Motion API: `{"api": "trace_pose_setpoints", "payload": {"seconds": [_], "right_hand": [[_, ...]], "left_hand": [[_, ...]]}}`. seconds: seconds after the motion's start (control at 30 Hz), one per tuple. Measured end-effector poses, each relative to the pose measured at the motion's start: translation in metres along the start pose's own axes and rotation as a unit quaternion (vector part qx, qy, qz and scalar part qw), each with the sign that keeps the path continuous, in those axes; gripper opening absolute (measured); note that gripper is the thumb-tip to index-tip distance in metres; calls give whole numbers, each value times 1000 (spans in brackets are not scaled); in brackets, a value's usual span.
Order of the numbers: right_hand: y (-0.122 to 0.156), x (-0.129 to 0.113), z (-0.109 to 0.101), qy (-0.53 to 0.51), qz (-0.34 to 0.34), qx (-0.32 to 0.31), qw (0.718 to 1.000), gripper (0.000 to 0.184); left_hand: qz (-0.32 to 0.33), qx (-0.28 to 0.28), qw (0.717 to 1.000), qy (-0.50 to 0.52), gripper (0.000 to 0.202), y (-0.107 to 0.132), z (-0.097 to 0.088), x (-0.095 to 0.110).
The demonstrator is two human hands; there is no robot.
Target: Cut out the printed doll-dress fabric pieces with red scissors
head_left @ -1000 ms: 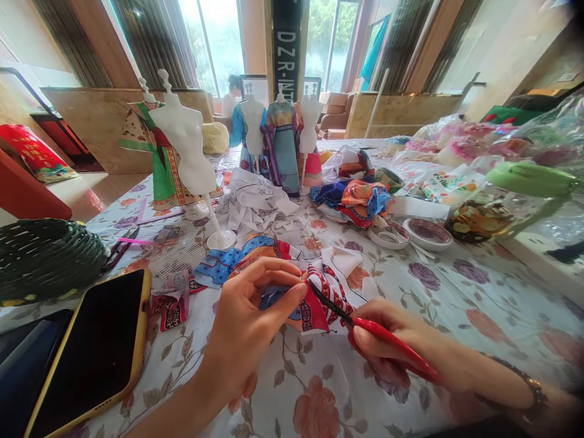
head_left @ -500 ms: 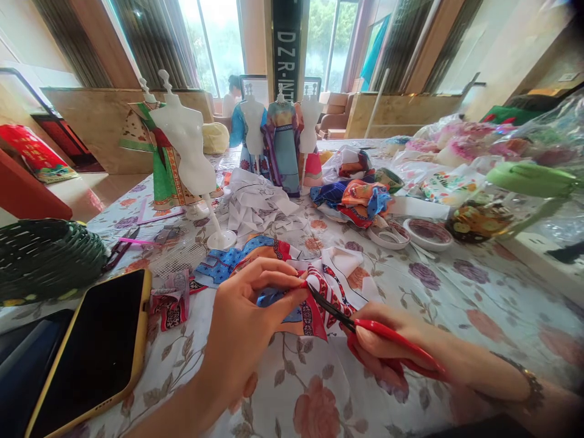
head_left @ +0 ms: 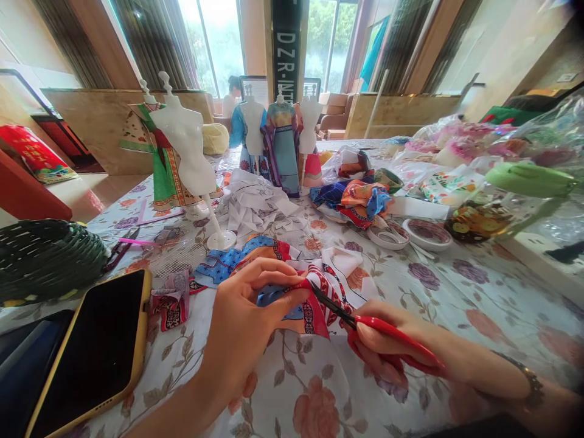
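My left hand (head_left: pixel 255 310) pinches the edge of a patterned fabric piece (head_left: pixel 312 317), red, blue and orange, between thumb and fingers. In my right hand (head_left: pixel 383 337) is a pair of scissors (head_left: pixel 396 340) with red handles and dark blades. The blade tips touch the fabric just right of my left fingertips and look nearly closed. Blue and orange printed cloth (head_left: pixel 219 264) spreads out behind my left hand. White cloth with a red pattern (head_left: pixel 335 286) lies behind the blades. Part of the fabric is hidden under my left hand.
A bare white mini mannequin (head_left: pixel 187 146) stands beyond my hands, near white scraps (head_left: pixel 258 204). To the left are a phone (head_left: pixel 95 353) and a dark green basket (head_left: pixel 50 261). Tape rolls (head_left: pixel 429 234) and a cloth pile (head_left: pixel 360 198) lie to the right. A person (head_left: pixel 230 97) sits far back.
The scissors have shifted very slightly right at the fabric's edge, and the red border has moved a little. My left hand keeps its pinch in nearly the same place.
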State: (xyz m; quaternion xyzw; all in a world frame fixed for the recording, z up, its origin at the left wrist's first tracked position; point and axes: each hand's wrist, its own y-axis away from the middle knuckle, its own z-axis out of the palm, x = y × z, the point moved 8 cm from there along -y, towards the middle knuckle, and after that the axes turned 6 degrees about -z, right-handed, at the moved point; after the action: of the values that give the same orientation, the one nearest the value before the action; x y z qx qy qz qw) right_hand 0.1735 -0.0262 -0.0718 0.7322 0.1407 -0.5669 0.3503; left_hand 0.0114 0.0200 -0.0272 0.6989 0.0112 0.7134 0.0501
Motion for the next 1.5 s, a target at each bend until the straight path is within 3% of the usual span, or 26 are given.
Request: {"api": "trace_pose_setpoints", "payload": {"seconds": [0.1, 0.27, 0.37, 0.73, 1.0, 1.5], "right_hand": [[1, -4, 1, 5, 3, 8, 1000, 67], [0, -5, 1, -1, 0, 13, 1000, 65], [-1, -2, 2, -11, -1, 9, 1000, 65], [1, 1, 0, -5, 12, 25, 1000, 72], [1, 6, 0, -17, 27, 31, 999, 60], [-1, 5, -3, -15, 17, 38, 999, 59]], "left_hand": [[16, -15, 1000, -20, 14, 1, 2, 2], [119, 4, 989, -92, 8, 4, 1, 18], [137, 8, 985, -101, 9, 4, 2, 20], [130, 9, 988, -87, 9, 3, 2, 20], [101, 3, 993, -67, 8, 3, 1, 14], [81, 3, 995, -59, 7, 3, 2, 14]]}}
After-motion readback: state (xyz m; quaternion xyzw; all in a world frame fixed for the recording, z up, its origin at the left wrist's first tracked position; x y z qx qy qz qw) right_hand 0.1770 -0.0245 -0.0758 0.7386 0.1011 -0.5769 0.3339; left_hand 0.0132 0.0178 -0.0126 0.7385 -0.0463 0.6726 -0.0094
